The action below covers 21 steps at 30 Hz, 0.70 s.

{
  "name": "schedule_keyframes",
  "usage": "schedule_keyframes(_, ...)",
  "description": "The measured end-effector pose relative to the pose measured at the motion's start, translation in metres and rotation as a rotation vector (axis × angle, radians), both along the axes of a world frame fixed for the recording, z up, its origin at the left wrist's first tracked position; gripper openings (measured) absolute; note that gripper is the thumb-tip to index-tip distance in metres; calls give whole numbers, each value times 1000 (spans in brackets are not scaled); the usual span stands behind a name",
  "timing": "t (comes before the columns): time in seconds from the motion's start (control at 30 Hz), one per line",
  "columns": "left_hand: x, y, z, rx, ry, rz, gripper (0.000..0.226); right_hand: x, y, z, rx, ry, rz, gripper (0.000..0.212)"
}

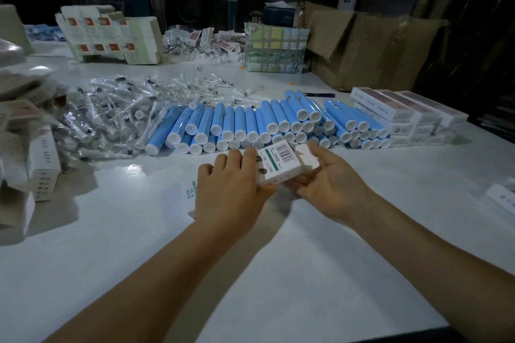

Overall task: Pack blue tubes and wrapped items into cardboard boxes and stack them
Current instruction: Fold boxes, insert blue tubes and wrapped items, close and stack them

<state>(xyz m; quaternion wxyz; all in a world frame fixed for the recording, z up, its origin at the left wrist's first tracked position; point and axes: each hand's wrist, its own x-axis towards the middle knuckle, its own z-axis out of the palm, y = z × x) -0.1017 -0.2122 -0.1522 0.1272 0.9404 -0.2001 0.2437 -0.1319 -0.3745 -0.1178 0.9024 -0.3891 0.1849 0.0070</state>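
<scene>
In the middle of the frame we hold one small cardboard box [280,164] between both hands, just above the white table [278,273]. Our left hand [231,192] lies over the left part of the box with the fingers curled around its edge. Our right hand [331,189] supports it from below and from the right, palm turned up, fingers bent loosely under the box. The end flap [306,159] on the right side stands open, so we judge the box is not yet closed. We cannot tell if something is already inside.

The blue tubes [264,125] lie in a long row just behind our hands, across the center of the frame. The wrapped items [125,108] are in a loose heap at the center left. Finished boxes [404,117] are stacked at the right.

What could go wrong from here, in our opinion:
- The open end points sideways, so a tube inside could slide out if we tilt the box to the right.
- The flap is thin and could bend or tear if we push it in crooked.
- Our knuckles are near the tube caps, and a careless reach could make the round tubes roll.
- The stack at the right sits near the table edge, so a box put down carelessly could push others off.
</scene>
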Motion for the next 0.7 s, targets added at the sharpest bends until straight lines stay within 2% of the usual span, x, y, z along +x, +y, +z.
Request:
schedule_keyframes(0.07,0,-1,0,1,-6,-2,72,1,13,-1,60,-73,100,51)
schedule_keyframes(0.17,-1,0,-1,27,-18,6,72,6,23,-9,-76,-184,23,28)
schedule_keyframes(0.23,-2,-1,-2,69,-28,-5,72,6,25,-16,-331,-177,-60,18)
schedule_keyframes(0.27,-3,-2,-3,86,-26,-13,72,4,25,-19,-524,-170,-85,13)
schedule_keyframes(0.37,-6,-4,-5,132,-39,-26,73,-6,25,-24,-1121,-261,-122,22)
schedule_keyframes(0.47,-9,-4,-4,129,-57,-26,72,-10,24,-26,-1392,-370,-152,15)
schedule_keyframes(0.53,-10,-2,-4,136,-59,-33,72,-10,23,-27,-1374,-365,-127,20)
schedule_keyframes(0.63,-10,0,-4,136,-53,-48,72,-12,23,-24,-839,-282,-33,33)
schedule_keyframes(0.67,-9,0,-4,132,-51,-47,72,-13,22,-22,-693,-256,-5,35)
schedule_keyframes(0.7,-10,0,-4,130,-50,-47,72,-12,21,-22,-630,-244,2,35)
